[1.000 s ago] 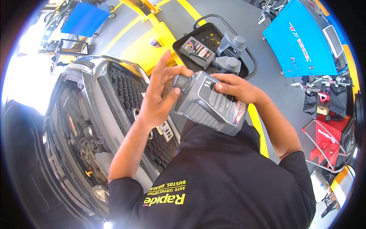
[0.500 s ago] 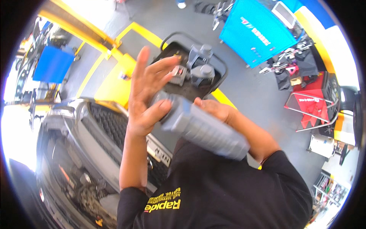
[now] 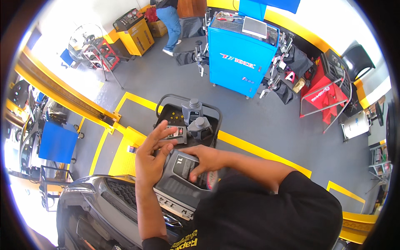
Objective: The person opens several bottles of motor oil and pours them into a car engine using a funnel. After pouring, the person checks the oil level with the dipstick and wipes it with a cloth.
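Note:
I hold a grey oil jug (image 3: 180, 183) with a dark label in front of my chest, tilted with its top end to the left. My left hand (image 3: 151, 160) cups that top end, palm against it and fingers spread upward; the cap is hidden under it. My right hand (image 3: 204, 160) lies flat over the jug's label side and grips the body. Below the jug is the black grille (image 3: 121, 193) of a dark car's front end.
A black cart tray (image 3: 166, 109) just beyond my hands carries two grey bottles (image 3: 192, 111) and a small can. Farther off stand a blue machine cabinet (image 3: 243, 54), a red machine (image 3: 329, 89) and a yellow unit (image 3: 136, 35). A person in jeans (image 3: 171, 21) stands far back. Yellow lift arm (image 3: 62, 93) at left.
The jug has dropped lower and lies flatter against my chest. My left hand's fingers stay spread over its top end. The view has swung up toward the workshop floor.

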The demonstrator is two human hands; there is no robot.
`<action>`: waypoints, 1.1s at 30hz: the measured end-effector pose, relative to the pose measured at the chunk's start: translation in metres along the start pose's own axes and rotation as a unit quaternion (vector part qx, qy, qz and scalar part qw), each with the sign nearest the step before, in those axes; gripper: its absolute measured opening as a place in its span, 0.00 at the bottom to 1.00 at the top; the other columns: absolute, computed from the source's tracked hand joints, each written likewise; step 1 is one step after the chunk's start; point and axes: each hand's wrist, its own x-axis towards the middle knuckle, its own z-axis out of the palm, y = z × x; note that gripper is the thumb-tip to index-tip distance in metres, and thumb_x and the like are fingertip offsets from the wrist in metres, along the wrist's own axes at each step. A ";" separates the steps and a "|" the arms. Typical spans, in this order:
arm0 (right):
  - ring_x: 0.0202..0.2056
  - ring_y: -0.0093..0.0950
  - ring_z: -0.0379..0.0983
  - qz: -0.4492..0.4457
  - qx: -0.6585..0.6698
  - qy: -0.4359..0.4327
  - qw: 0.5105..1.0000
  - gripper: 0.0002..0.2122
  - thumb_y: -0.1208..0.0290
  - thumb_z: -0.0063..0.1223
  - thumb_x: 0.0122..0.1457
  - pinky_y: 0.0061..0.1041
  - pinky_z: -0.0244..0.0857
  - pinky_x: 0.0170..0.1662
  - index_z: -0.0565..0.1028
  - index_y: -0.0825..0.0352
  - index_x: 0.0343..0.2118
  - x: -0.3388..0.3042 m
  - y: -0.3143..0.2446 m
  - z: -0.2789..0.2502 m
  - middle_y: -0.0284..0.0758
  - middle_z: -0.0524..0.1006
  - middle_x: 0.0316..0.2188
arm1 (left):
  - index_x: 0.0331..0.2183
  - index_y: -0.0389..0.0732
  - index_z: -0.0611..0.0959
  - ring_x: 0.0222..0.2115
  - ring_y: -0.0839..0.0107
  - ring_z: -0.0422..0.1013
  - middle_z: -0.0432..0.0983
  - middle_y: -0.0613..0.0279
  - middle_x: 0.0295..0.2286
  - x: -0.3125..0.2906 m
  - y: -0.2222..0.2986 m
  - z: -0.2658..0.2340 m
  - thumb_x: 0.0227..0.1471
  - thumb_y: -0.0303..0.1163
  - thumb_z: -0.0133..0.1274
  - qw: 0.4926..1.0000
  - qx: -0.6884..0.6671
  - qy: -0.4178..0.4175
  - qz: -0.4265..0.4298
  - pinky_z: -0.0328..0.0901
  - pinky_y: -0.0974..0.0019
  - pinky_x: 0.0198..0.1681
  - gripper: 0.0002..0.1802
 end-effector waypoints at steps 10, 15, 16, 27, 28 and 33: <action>0.57 0.43 0.70 -0.097 -0.258 0.248 0.929 0.57 0.51 0.82 0.34 0.39 0.63 0.62 0.59 0.65 0.69 0.002 0.018 -0.017 0.46 0.73 0.54 | 0.71 0.39 0.57 0.48 0.71 0.76 0.81 0.50 0.50 0.039 -0.014 0.014 0.64 0.35 0.57 0.980 0.181 0.077 -0.025 0.67 0.68 0.54 0.42; 0.62 0.48 0.67 -0.063 -0.192 0.206 0.957 0.61 0.57 0.83 0.33 0.40 0.62 0.64 0.55 0.61 0.72 0.011 0.032 -0.027 0.46 0.70 0.61 | 0.69 0.33 0.60 0.48 0.71 0.75 0.82 0.51 0.49 0.039 -0.043 0.023 0.64 0.38 0.58 0.986 0.148 0.064 -0.047 0.64 0.67 0.57 0.41; 0.62 0.48 0.67 -0.017 -0.171 0.165 0.971 0.61 0.57 0.83 0.33 0.40 0.62 0.64 0.55 0.61 0.72 0.010 0.036 -0.031 0.46 0.70 0.62 | 0.69 0.33 0.60 0.49 0.70 0.75 0.82 0.50 0.49 0.038 -0.047 0.022 0.64 0.38 0.58 0.990 0.121 0.045 -0.061 0.64 0.66 0.58 0.41; 0.59 0.52 0.64 -0.037 -0.295 0.244 0.923 0.50 0.54 0.73 0.50 0.43 0.60 0.63 0.54 0.68 0.70 -0.010 0.134 -0.025 0.51 0.65 0.57 | 0.65 0.36 0.69 0.58 0.60 0.72 0.75 0.49 0.57 0.035 -0.162 0.047 0.56 0.25 0.62 0.989 0.142 0.027 0.000 0.63 0.60 0.63 0.37; 0.58 0.51 0.65 -0.035 -0.282 0.228 0.931 0.46 0.55 0.70 0.54 0.42 0.61 0.63 0.55 0.68 0.70 -0.029 0.141 -0.030 0.50 0.65 0.56 | 0.63 0.36 0.71 0.57 0.56 0.73 0.75 0.49 0.57 0.036 -0.179 0.057 0.56 0.26 0.62 0.980 0.197 0.016 0.029 0.64 0.59 0.62 0.35; 0.49 0.35 0.75 0.236 -0.139 0.075 0.959 0.31 0.55 0.61 0.64 0.36 0.68 0.57 0.66 0.65 0.65 -0.110 0.155 -0.091 0.43 0.70 0.53 | 0.61 0.36 0.73 0.54 0.44 0.72 0.75 0.45 0.55 0.035 -0.234 0.089 0.55 0.28 0.63 0.943 0.314 0.040 0.102 0.68 0.52 0.58 0.33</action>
